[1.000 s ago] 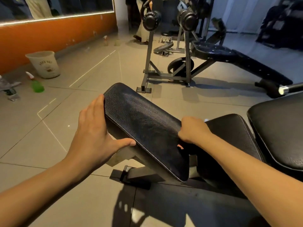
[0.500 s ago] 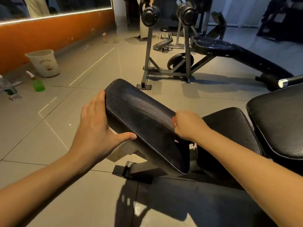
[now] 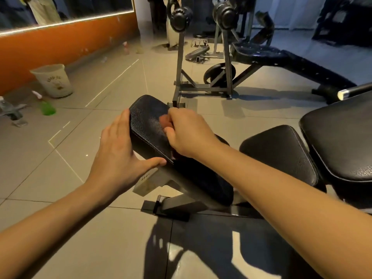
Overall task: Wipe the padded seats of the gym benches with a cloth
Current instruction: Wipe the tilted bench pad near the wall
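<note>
A tilted black padded seat (image 3: 148,117) of a gym bench rises in the middle of the view. My left hand (image 3: 118,150) lies flat against its left side, fingers straight and thumb spread along the lower edge. My right hand (image 3: 189,135) is curled on top of the pad near its far end. It grips a pinkish cloth (image 3: 164,120), of which only a small blurred bit shows under the fingers. Two more black pads, a smaller pad (image 3: 281,154) and a larger pad (image 3: 342,137), sit to the right.
The bench's metal foot (image 3: 171,208) stands on the tiled floor below the pad. A white bucket (image 3: 53,80) and a green spray bottle (image 3: 46,106) are by the orange wall at left. A barbell rack (image 3: 201,67) with an inclined bench (image 3: 281,57) stands behind.
My right hand has slid with the cloth up the pad, from its near right edge to the far end. My left hand stays on the pad's left side.
</note>
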Tool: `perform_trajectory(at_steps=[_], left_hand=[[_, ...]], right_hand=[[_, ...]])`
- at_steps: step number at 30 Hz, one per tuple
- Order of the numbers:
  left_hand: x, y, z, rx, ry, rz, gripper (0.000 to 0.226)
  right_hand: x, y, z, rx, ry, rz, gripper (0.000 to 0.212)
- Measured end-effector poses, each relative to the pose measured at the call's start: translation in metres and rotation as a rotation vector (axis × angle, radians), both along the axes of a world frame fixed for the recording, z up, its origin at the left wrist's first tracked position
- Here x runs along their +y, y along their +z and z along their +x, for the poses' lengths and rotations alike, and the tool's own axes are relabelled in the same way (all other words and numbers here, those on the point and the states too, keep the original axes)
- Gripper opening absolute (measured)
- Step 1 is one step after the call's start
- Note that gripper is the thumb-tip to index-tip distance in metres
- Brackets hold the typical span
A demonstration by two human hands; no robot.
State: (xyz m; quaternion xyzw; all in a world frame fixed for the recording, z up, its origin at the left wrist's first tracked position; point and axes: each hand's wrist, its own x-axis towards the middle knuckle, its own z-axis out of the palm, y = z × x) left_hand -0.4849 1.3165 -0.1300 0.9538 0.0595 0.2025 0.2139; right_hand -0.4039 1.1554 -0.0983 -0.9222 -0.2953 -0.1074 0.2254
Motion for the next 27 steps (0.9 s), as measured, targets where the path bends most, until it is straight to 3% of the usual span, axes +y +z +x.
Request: perform_trajectory(at_steps=[4,6,9,12,14,16,18,20,24,27], left_hand=[[0.001,-0.001,-0.001,0.001,-0.011,-0.009,0.138],[-0.001,0.001,-0.001,0.001,-0.015,-0.015,0.139],[-0.003,0.002,-0.002,-0.002,-0.014,-0.017,0.138],[-0.001,-0.001,-0.002,0.007,-0.001,0.005,0.140],[-0.001,-0.003,-0.002,0.004,0.013,0.005,0.139],[-0.002,-0.002,-0.001,-0.006,0.015,-0.002,0.137],[0.001,-0.001,0.001,-0.006,0.004,0.012,0.137],[0.003,-0.001,0.001,0.000,-0.011,0.016,0.139],[0.002,-0.001,0.001,-0.009,-0.024,-0.021,0.140],[0.001,-0.001,0.000,-0.012,-0.024,-0.021,0.140]], right_hand=[[-0.087,-0.037,0.016,0.370,-0.247,-0.413,0.020],[-0.105,-0.045,0.009,0.488,-0.293,-0.519,0.013],[-0.083,-0.032,0.007,0.409,-0.289,-0.384,0.012],[-0.026,-0.004,0.003,0.273,-0.158,0.054,0.014],[0.011,0.011,-0.011,0.148,0.002,0.218,0.010],[0.023,0.013,-0.022,0.004,0.107,0.174,0.018],[0.004,0.001,-0.017,-0.003,0.052,0.078,0.018],[-0.036,-0.019,-0.002,0.128,-0.090,-0.090,0.012],[-0.105,-0.046,-0.003,0.478,-0.303,-0.382,0.030],[-0.100,-0.044,-0.008,0.429,-0.320,-0.345,0.018]])
